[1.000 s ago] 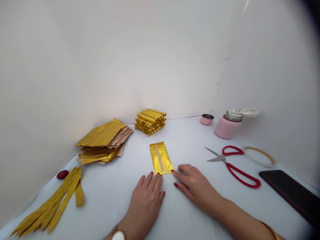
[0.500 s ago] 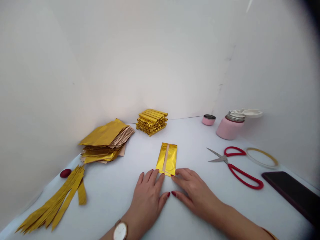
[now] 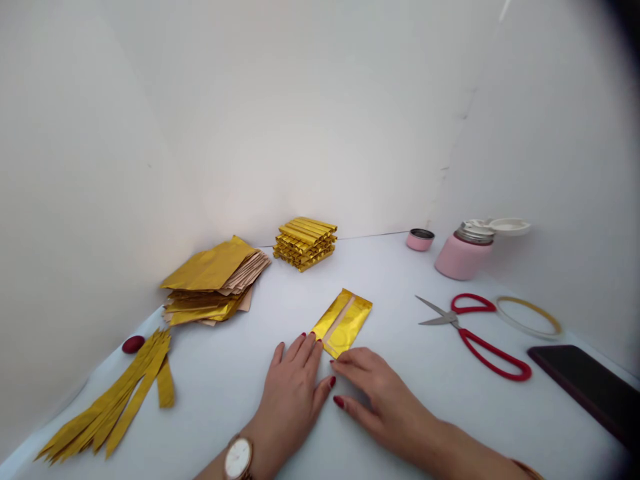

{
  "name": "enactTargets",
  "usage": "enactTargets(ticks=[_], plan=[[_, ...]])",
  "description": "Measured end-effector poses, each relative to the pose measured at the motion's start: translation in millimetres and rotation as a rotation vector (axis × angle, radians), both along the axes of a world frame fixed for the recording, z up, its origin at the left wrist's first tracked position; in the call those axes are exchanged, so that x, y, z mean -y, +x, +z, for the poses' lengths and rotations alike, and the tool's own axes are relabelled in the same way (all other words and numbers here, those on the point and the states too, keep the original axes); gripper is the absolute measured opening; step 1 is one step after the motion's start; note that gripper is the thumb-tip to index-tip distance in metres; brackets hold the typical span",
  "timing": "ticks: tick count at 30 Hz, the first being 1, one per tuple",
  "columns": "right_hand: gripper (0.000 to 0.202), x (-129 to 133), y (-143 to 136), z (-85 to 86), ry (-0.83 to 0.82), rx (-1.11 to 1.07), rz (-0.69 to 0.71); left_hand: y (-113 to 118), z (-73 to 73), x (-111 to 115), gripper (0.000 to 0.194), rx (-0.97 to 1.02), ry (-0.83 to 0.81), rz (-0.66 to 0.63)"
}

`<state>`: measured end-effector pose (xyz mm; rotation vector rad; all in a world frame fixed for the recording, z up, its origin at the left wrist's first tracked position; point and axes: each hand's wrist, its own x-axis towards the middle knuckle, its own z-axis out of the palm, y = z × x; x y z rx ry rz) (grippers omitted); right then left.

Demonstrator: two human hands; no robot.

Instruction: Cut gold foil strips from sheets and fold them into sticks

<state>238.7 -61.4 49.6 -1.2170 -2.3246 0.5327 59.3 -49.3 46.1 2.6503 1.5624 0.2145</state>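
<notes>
white walls [image 3: 350,120] enclose the counter [image 3: 235,387]. mid-counter, a gold foil sheet [image 3: 348,328] looks part-folded; left hand [image 3: 290,387] and right hand [image 3: 383,397], apart and ungripping, touch its near end. foil tubes [image 3: 306,241] at the back edge look finished, piled sheets [image 3: 207,265] by the left edge unstarted.

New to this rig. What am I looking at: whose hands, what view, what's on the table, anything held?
No robot here: a person works bare-handed, filmed by a head-worn camera looking forward and down. The left hand and right hand have fingertips at the near end of a flat, folded gold foil piece lying on the white table; neither hand lifts it. Behind it stands a stack of gold tubes. Leftward are stacked gold sheets and gold strips; rightward, open red-handled scissors, a pink bottle and a phone.
</notes>
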Motion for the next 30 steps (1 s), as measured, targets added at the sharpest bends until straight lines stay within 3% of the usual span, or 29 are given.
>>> enactTargets(ticks=[4,11,18,23,27,30], plan=[[0.041,-16,17,-7.5,0.094,0.118,-0.112,2,2.3,0,0.050,-0.028,-0.023,0.001],[0.041,-16,16,-2.6,0.111,0.308,-0.098,-3,6.7,-3,0.043,0.026,-0.020,0.016],[0.039,7,-5,-7.3,0.207,0.303,-0.064,-15,4.5,-13,0.036,0.126,-0.031,0.008],[0.024,2,3,-2.0,0.177,0.114,-0.052,-14,0.8,-14,0.039,0.098,-0.019,-0.006],[0.027,-20,35,1.4,0.254,-0.067,-0.232,-13,-0.4,-13,0.037,0.104,0.017,-0.033],[0.029,-38,63,-3.3,0.164,-0.039,-0.407,-13,-1.6,-13,0.036,0.119,0.047,-0.055]])
